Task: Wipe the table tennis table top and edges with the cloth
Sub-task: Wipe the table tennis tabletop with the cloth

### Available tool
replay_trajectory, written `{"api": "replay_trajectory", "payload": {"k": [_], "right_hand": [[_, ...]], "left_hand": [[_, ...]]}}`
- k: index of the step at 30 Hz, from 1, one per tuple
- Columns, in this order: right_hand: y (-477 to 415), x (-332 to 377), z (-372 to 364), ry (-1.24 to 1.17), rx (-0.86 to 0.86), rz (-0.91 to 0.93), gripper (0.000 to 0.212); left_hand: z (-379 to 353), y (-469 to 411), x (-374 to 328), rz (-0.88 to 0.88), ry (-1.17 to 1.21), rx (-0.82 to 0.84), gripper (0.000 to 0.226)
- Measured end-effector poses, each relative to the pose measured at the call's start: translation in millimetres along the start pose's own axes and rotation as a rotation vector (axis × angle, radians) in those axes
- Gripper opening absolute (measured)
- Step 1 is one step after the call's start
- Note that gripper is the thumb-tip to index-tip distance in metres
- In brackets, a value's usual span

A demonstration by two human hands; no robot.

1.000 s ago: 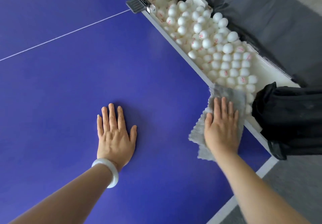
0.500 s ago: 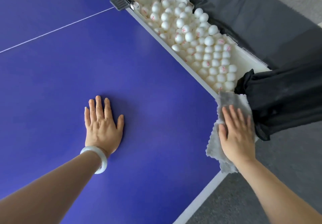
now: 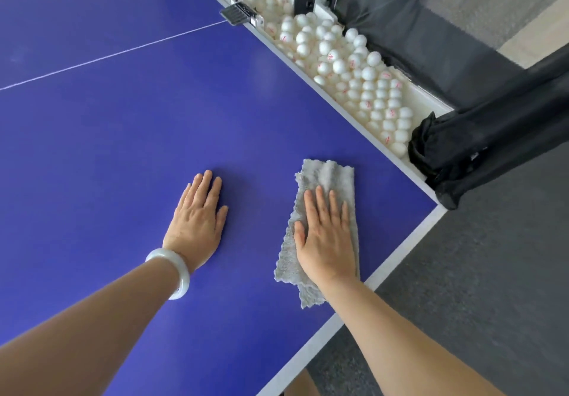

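My right hand (image 3: 326,241), fingers straight, presses the cloth (image 3: 326,177), which runs lengthwise up the frame; the table corner (image 3: 429,208) lies to its right.

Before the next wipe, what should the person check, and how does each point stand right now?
1. Right hand on the cloth: ok, palm and straight fingers press it flat.
2. Cloth spread on the table: ok, it lies flat near the corner.
3. Left hand out of the way: ok, flat on the table, apart from the cloth.
4. Balls out of the path: ok, they sit in the tray beyond the side edge.
5. Black net clear of the corner: cannot tell.
6. Edges already wiped: cannot tell.
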State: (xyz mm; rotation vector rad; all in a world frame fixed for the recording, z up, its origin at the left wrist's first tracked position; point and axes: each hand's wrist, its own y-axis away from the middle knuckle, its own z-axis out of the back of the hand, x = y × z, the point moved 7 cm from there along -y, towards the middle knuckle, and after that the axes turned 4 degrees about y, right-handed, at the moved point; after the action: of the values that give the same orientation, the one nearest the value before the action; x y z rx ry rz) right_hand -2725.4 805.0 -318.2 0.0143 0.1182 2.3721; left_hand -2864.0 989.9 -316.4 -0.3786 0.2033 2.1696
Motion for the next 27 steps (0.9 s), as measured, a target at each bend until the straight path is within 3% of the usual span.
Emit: {"api": "replay_trajectory", "payload": {"k": [3, 7, 12, 14, 17, 21, 24, 27], "right_hand": [[26, 76, 0, -0.098, 0.007, 0.185, 0.063], [62, 175, -4, -0.211, 0.015, 0.429, 0.064], [33, 160, 1, -0.127, -0.007, 0.627, 0.060], [-2, 122, 10, -0.093, -0.038, 0.551, 0.057], [-48, 63, 14, -0.027, -0.036, 0.297, 0.059], [-44, 76, 11, -0.142, -0.059, 0.096, 0.061], [0, 146, 8, -0.251, -0.092, 0.340, 0.061], [47, 181, -5, -0.151, -0.074, 0.620, 0.063]], "left_hand": [[12, 47, 16, -0.100, -0.103, 0.035, 0.064], [24, 96, 45, -0.099, -0.197, 0.010, 0.063], [20, 96, 53, -0.010, -0.116, -0.039, 0.064], [20, 96, 54, -0.001, -0.092, -0.029, 0.062], [20, 96, 56, -0.011, -0.082, -0.034, 0.060], [17, 95, 63, 0.051, -0.058, -0.053, 0.065], [17, 96, 69, 0.109, -0.058, -0.083, 0.068], [16, 98, 74, 0.155, -0.048, -0.098, 0.067]]}}
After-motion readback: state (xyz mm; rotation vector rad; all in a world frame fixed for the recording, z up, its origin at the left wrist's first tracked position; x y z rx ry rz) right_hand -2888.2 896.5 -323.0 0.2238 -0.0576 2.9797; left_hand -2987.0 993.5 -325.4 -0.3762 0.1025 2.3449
